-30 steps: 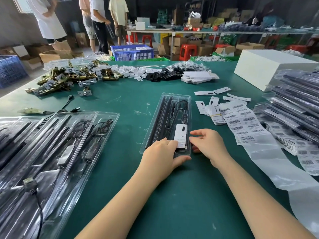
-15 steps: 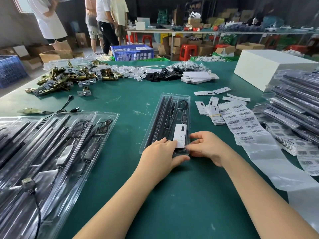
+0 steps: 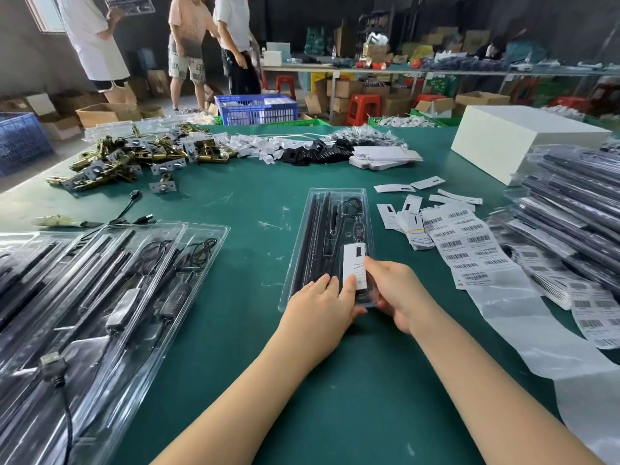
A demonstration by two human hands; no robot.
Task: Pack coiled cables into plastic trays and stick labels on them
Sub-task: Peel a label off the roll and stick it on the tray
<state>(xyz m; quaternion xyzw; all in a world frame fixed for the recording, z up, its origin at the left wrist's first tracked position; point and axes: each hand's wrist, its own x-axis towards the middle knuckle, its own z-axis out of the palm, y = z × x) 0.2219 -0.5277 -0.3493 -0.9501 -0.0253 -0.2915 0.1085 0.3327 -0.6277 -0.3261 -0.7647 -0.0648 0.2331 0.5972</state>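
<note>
Right now the clear plastic tray (image 3: 330, 243) is lying on the green counter (image 3: 235, 203), between the stack of open trays (image 3: 100, 297) on the left and the barcode label sheet (image 3: 466, 246) on the right, with dark rods and a coiled cable (image 3: 352, 204) sitting in its channels. The left hand (image 3: 320, 305) is resting flat, fingers straight, on the tray's near end, and the right hand (image 3: 396, 293) is gripping the near right corner while its fingers are touching the white card (image 3: 354, 268) inside. Judging from this, the risk is the card seating crooked or buckling if the right hand is pushing unevenly; the thin tray could also flex or slide under lopsided pressure and let the cable spring out of its pocket, fouling any later label.
</note>
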